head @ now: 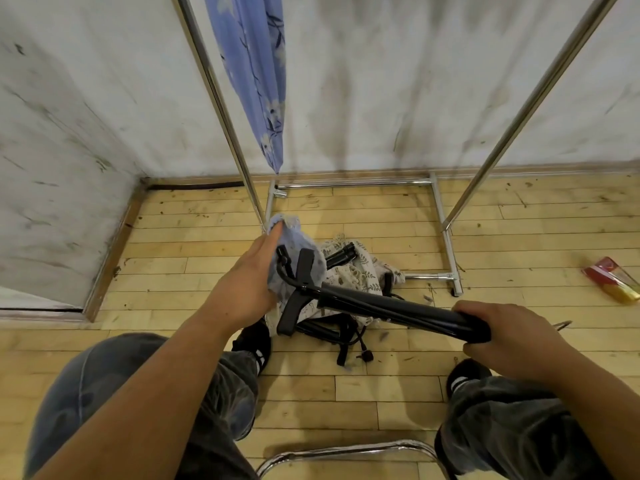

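Just in front of the chrome clothes rack (446, 230), a seated person holds a black pump-like tool (391, 306) level above the floor. The right hand (502, 330) has its fingers curled round the near end of the barrel. The left hand (249, 271) holds a bunched blue cloth (294, 237) against the far end, where a curved hose and a foot bar stick out. Its fingers lie along the cloth, and its thumb is hidden.

I judge the wiping to be under way, with the cloth working on the head end. The barrel nearer the right hand looks glossy, though I cannot tell whether the cloth has been over it. The foot bar and the underside look left to do.

Below the tool, between the rack's feet and the person's shoes, a patterned cloth (353, 271) lies crumpled with other black parts and straps on it. These probably wait their turn. From the rack's left side a blue floral fabric (256, 81) hangs.
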### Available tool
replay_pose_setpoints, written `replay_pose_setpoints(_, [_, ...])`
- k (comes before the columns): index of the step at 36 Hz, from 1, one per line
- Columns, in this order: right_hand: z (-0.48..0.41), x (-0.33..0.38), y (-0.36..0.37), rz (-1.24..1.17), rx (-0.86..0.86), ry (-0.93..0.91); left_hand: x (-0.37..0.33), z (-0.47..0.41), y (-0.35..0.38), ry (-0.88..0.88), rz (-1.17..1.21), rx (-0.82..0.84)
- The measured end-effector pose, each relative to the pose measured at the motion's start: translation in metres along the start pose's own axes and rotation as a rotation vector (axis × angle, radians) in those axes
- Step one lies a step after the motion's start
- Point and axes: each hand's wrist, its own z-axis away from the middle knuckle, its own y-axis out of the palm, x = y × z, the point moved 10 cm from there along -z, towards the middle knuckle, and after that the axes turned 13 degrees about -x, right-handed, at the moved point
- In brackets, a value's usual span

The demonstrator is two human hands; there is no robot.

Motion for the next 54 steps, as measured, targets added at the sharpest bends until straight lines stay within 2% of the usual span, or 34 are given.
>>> replay_pose_setpoints(5, [-0.002, 0.001, 0.001, 0.043, -0.018, -0.015, -0.013, 0.001, 0.003, 0.094, -0.081, 0.014])
replay_pose_setpoints(10, [-0.003, -0.001, -0.002, 0.036, -0.016, 0.052, -0.023, 0.005, 0.010, 0.155, -0.139, 0.055])
replay_pose_setpoints(18, [-0.008, -0.002, -0.012, 0.045, -0.082, 0.106, -0.035, 0.009, 0.016, 0.157, -0.140, 0.123])
replay_pose_setpoints(23, [-0.010, 0.003, -0.016, 0.053, -0.129, 0.096, -0.037, 0.009, 0.024, 0.116, -0.118, 0.156])
replay_pose_setpoints(34, [-0.015, 0.010, -0.011, 0.012, -0.131, 0.122, -0.038, 0.001, 0.031, 0.001, -0.124, 0.084])
replay_pose_setpoints(41, [-0.020, 0.025, -0.005, 0.002, -0.108, 0.077, -0.034, -0.010, 0.024, -0.103, -0.204, -0.043])
replay_pose_setpoints(48, [-0.025, 0.036, -0.003, -0.039, -0.125, 0.028, -0.046, -0.012, 0.037, -0.078, -0.179, -0.022])
replay_pose_setpoints(54, [-0.024, 0.039, -0.002, -0.051, -0.127, 0.015, -0.057, -0.013, 0.053, -0.082, -0.124, 0.068])
